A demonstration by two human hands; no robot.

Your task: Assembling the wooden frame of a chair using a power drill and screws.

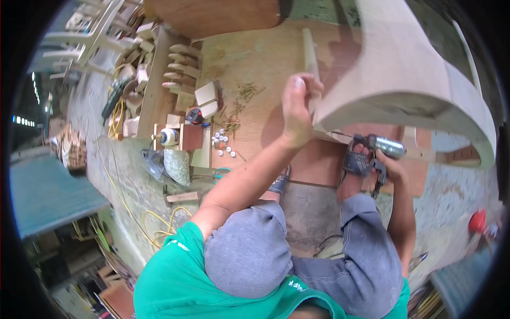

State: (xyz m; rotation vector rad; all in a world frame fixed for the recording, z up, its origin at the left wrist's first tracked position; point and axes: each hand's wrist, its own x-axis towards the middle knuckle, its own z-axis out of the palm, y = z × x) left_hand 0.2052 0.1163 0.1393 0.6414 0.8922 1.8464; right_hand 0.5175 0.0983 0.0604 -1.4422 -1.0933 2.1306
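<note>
My left hand (296, 106) is closed around a pale wooden leg (309, 53) where it meets a large curved wooden furniture frame (409, 69) on a plywood board (265, 58). My right hand (390, 165) grips a pneumatic nail gun (382, 146) with a silver body, held low under the frame's curved edge, close to the joint. My knees in grey trousers fill the lower middle.
Loose nails (247, 91) lie scattered on the board. Small wooden blocks (207, 95), a tape measure (194, 114), a glue bottle (169, 136) and white caps (223, 142) sit to the left. Yellow hose (154, 223) runs over the concrete floor. Carved wooden parts (180, 64) are stacked at the far left.
</note>
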